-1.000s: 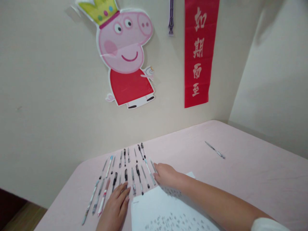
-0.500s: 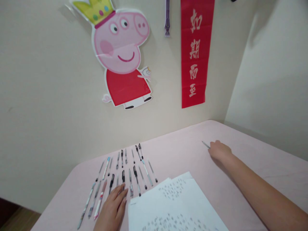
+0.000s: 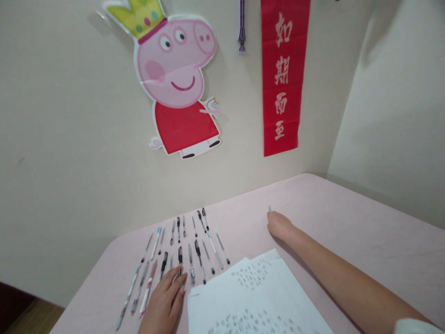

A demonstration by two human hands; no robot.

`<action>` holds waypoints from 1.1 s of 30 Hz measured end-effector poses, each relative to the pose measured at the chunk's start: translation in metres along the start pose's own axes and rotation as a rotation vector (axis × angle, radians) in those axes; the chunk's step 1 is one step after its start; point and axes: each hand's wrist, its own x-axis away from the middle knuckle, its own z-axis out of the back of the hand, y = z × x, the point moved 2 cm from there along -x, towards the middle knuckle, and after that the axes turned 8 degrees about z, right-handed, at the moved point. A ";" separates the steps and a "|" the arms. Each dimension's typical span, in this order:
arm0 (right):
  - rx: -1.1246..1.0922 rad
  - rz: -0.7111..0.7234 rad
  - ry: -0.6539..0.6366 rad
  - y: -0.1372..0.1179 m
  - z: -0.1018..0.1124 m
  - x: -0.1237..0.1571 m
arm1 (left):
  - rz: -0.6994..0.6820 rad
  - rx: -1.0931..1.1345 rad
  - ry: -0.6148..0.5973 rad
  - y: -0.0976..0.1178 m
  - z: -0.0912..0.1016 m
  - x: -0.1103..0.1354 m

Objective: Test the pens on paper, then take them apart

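- While the left hand (image 3: 165, 301) lies flat with loose fingers, its tips touch the near pens (image 3: 181, 250).
- The right hand (image 3: 280, 226) is curled shut around one pen (image 3: 269, 209). Only the tip pokes out, at 11 o'clock of the hand.
- Most pens look lined up in two rows. This one is not with them yet; it sits at 3 o'clock of the rows.
- Sheets of paper (image 3: 257, 297) lie at 6 o'clock on the pink table (image 3: 365, 232).
- A pig cutout (image 3: 181, 93) and a red banner (image 3: 283, 74) hang on the wall.

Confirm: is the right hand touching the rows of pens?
Apart. Head view shows bare pink table between the right hand, holding a lone pen, and the nearest pen of the rows.
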 end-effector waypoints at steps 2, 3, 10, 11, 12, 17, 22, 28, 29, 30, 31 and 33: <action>-0.030 0.078 0.015 -0.026 -0.007 -0.009 | 0.009 -0.011 0.006 0.001 0.001 -0.001; -0.047 0.117 0.018 -0.040 -0.011 -0.013 | 0.013 -0.017 0.008 0.001 0.001 -0.001; -0.165 0.298 0.049 -0.125 -0.037 -0.047 | -0.017 -0.052 -0.018 -0.002 -0.002 0.001; -0.179 0.305 0.051 -0.134 -0.039 -0.052 | -0.017 -0.056 -0.021 -0.002 -0.002 0.001; -0.191 0.307 0.052 -0.141 -0.041 -0.057 | -0.017 -0.062 -0.022 -0.002 -0.002 0.001; -0.235 0.295 0.053 -0.166 -0.047 -0.081 | -0.029 -0.088 -0.012 0.000 0.001 0.001; -0.260 0.249 0.061 -0.176 -0.051 -0.097 | -0.040 -0.077 0.008 0.000 0.000 0.002; -0.288 0.192 0.053 -0.180 -0.053 -0.104 | -0.063 -0.076 0.037 0.001 0.001 0.001; -0.294 0.193 0.056 -0.180 -0.052 -0.103 | -0.064 -0.077 0.038 0.001 0.002 0.001; -0.299 0.195 0.062 -0.179 -0.051 -0.102 | -0.065 -0.075 0.040 0.002 0.003 0.000; -0.304 0.199 0.070 -0.178 -0.050 -0.100 | -0.065 -0.072 0.040 0.002 0.003 0.000; -0.312 0.213 0.090 -0.173 -0.047 -0.092 | -0.059 -0.069 0.040 0.004 0.005 -0.001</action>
